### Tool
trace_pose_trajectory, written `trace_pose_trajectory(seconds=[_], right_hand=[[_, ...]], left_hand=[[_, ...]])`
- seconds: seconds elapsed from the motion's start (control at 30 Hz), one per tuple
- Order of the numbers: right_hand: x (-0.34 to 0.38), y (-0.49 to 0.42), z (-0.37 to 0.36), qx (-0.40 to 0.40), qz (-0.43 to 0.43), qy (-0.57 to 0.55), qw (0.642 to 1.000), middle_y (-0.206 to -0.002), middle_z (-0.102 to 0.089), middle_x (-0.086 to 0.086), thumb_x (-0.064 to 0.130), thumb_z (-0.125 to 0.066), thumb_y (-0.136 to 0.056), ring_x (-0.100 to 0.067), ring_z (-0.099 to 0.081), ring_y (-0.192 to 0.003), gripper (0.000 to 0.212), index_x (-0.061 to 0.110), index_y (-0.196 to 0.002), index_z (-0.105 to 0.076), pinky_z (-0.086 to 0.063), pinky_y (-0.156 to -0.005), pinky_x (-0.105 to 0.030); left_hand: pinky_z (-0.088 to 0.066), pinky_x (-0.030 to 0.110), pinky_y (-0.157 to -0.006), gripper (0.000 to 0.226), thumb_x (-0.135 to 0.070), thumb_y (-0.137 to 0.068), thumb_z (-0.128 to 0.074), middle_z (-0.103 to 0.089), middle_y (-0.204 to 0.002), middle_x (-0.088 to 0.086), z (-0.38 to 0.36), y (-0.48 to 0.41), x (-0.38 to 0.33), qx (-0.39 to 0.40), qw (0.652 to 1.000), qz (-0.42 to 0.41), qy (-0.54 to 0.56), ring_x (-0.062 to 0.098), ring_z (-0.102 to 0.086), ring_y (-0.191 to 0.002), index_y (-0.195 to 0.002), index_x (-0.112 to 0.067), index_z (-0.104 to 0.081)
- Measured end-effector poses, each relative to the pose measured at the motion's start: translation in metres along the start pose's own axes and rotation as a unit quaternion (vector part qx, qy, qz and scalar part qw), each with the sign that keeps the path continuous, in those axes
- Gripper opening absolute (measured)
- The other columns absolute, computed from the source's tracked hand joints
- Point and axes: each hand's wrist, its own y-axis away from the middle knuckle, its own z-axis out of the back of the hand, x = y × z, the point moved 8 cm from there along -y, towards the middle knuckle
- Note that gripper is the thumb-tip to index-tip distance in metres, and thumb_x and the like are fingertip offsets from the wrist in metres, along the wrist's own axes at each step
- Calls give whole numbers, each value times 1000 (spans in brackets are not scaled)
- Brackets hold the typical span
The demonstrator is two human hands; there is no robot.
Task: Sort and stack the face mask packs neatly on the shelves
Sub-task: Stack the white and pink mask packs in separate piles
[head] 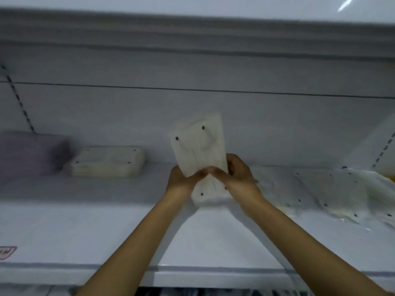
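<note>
Both hands met at the middle of a white face mask pack (199, 150), which stood upright and slightly tilted above the white shelf (106, 221), near its centre. The left hand (181, 178) had its grip closed on the pack's left edge, with the thumb laid across the front. The right hand (237, 171) gripped the right edge, fingers curled round the side, its thumb pointing inward so that the two thumb tips nearly touched. The pack bore small dark dots near its corners, and its lower end hung below the hands, just above the shelf surface.

On the left of the shelf lay a neat stack of mask packs (108, 161), flat and squared off, well apart from the held pack. Further left sat a blurred lilac bundle (30, 152), just beside that stack; its contents could not be told. On the right, a loose heap of mask packs (342, 191) spread across the shelf, overlapping at odd angles. A small yellow patch (390, 175) showed at the far right edge behind the heap. A label (7, 252) sat at the shelf's front left.
</note>
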Motion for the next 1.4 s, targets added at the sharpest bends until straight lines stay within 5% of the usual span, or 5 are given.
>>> trace_pose_trajectory(seconds=[0.17,0.4,0.73,1.27,1.4], right_hand=[[-29,15,-10,10,-98,-99,990,-89,-75,-3,17,-65,-90,-23,-71,-88,8,13,-96,-69,-58,-75,-31],[-47,29,-14,19,-159,-151,975,-98,-75,1,24,-54,-97,-24,-69,-97,18,22,-101,-71,-52,-93,-47],[-48,19,13,-50,-204,-519,829,-77,-75,5,17,-50,-98,-4,-71,-68,14,15,-96,-63,-56,-53,-21],[-10,-5,-74,-11,-134,-260,956,-105,-71,-1,17,-48,-99,-28,-72,-88,17,13,-107,-62,-55,-70,-38],[28,-12,-121,13,-11,146,989,-67,-70,7,26,-59,-94,-12,-68,-55,17,17,-86,-72,-54,-61,-31]], left_hand=[[-57,41,-81,39,-34,-79,-75,-73,-103,9,9,34,15,42,994,52,88,26,-71,-93,-110,-13,-65],[-57,29,-72,15,-20,-98,-54,-75,-97,6,26,56,12,-2,995,48,85,21,-72,-87,-104,-16,-66],[-52,22,-55,15,-23,-99,-52,-74,-84,-2,65,79,14,-85,992,43,78,12,-70,-73,-104,-14,-64],[-43,8,-58,13,-20,-99,-53,-64,-75,-9,180,14,-6,-172,982,-77,-9,1,-60,-66,-87,-22,-59],[-44,5,-60,11,-21,-98,-54,-64,-80,-6,220,-8,-12,-185,975,-115,-38,-9,-59,-65,-89,-21,-58]])
